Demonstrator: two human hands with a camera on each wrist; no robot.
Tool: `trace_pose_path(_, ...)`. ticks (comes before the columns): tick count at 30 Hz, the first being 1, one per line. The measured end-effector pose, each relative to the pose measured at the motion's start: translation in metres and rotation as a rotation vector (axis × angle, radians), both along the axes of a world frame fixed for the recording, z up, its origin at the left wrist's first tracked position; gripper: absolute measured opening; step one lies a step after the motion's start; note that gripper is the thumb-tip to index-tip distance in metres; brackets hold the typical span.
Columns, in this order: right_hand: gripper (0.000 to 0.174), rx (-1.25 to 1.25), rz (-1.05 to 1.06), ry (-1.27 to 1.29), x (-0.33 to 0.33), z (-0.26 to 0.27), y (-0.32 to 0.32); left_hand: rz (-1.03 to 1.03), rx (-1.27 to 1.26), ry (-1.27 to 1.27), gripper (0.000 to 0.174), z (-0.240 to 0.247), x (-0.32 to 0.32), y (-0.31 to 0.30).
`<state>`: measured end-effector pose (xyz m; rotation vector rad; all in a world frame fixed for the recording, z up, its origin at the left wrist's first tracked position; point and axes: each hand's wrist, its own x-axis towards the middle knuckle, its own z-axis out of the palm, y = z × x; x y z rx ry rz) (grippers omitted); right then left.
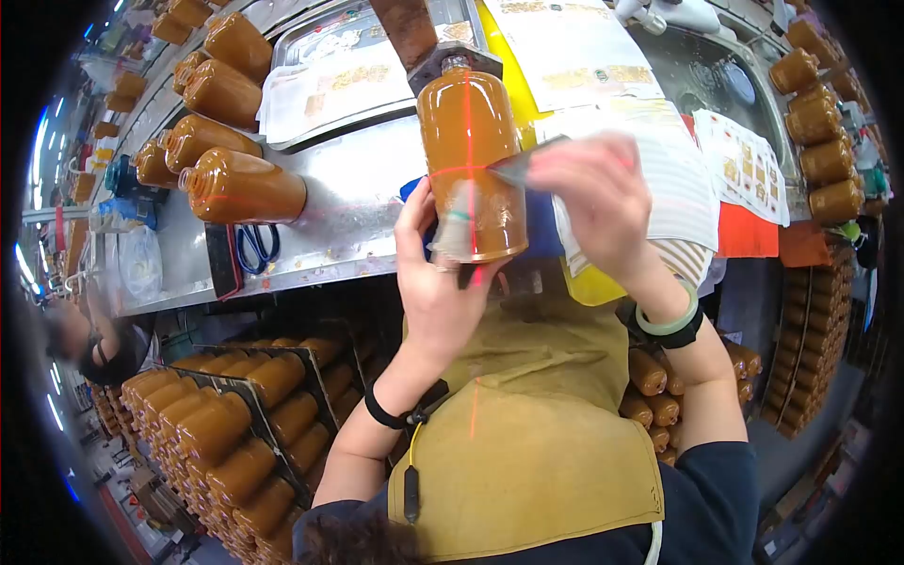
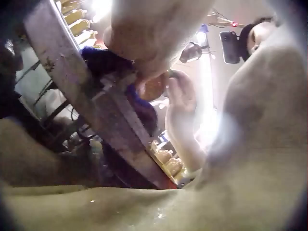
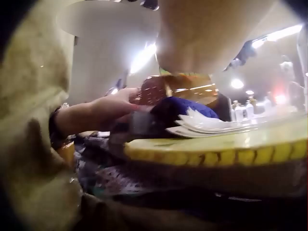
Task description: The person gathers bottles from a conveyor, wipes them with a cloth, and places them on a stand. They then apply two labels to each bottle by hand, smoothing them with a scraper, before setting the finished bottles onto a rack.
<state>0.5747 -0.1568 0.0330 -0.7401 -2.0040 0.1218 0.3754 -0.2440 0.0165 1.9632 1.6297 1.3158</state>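
A glossy amber-brown bottle [image 1: 476, 132] lies on its side with its neck toward a metal bracket [image 1: 456, 62]. Red light lines cross on its surface. My left hand [image 1: 435, 306] grips the bottle's base end, thumb along its left side. A pale patch with a green band [image 1: 458, 226] shows on the bottle near that hand. Over the bottle's right side, my right hand [image 1: 603, 202] is blurred and pinches a dark, flat, pointed scraper [image 1: 516, 169], whose tip overlaps the bottle. In the right wrist view, the bottle [image 3: 192, 91] rests over a blue cloth [image 3: 185, 107].
Several brown bottles [image 1: 247, 186] lie on the metal bench at left, near blue-handled scissors [image 1: 256, 248]. Printed decal sheets [image 1: 570, 52] and stacked white paper [image 1: 673, 179] lie right of the bottle. A water tray [image 1: 706, 80] stands beyond. Racked bottles [image 1: 212, 424] fill the space below.
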Motion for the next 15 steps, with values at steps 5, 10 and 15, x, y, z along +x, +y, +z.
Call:
trace_pose_path(5,0.026,-0.082,0.267,-0.102,-0.01,0.022,-0.025,0.054,-0.015,-0.164,0.082,-0.012,-0.013,0.002)
trace_pose_path(10,0.025,0.063,-0.037,-0.083,-0.004,0.033,0.001,-0.031,0.094,-0.118,0.09,-0.006,-0.018,0.001)
trace_pose_path(15,0.022,-0.238,-0.011,0.038,-0.016,0.016,-0.004,0.015,-0.134,-0.288,0.092,-0.017,-0.012,0.002)
